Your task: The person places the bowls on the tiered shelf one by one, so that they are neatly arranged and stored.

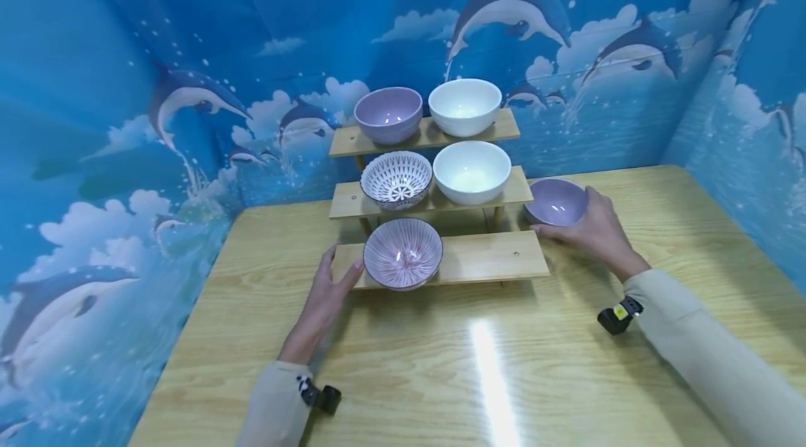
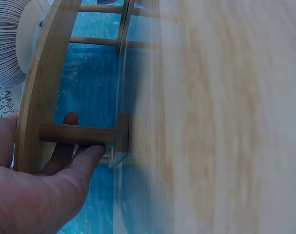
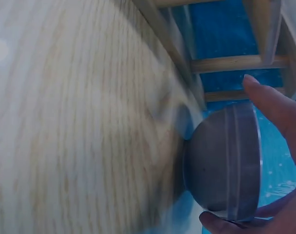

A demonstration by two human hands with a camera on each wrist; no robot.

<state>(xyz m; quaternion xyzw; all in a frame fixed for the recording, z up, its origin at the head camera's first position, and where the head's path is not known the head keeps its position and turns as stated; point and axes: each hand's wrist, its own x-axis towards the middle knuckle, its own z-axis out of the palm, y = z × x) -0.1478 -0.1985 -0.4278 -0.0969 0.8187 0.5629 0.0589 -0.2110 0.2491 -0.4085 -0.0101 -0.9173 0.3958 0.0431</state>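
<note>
My left hand (image 1: 327, 289) grips the left end of the bottom board of a three-tier wooden stand (image 1: 485, 256). In the left wrist view, fingers (image 2: 89, 161) reach under that board beside a round crossbar (image 2: 77, 133). A striped purple-and-white bowl (image 1: 403, 254) sits on the board near this hand. Right of the stand, my right hand (image 1: 595, 230) holds a plain purple bowl (image 1: 557, 201) low at the table, thumb on the near side and fingers round the right side. The right wrist view shows this bowl (image 3: 221, 161) upright, between thumb and fingers.
The middle tier carries a patterned bowl (image 1: 397, 178) and a white bowl (image 1: 472, 171). On the top tier stand another purple bowl (image 1: 388, 115) and another white bowl (image 1: 464, 108). A dolphin-printed curtain (image 1: 378, 13) backs the wooden table (image 1: 428, 363).
</note>
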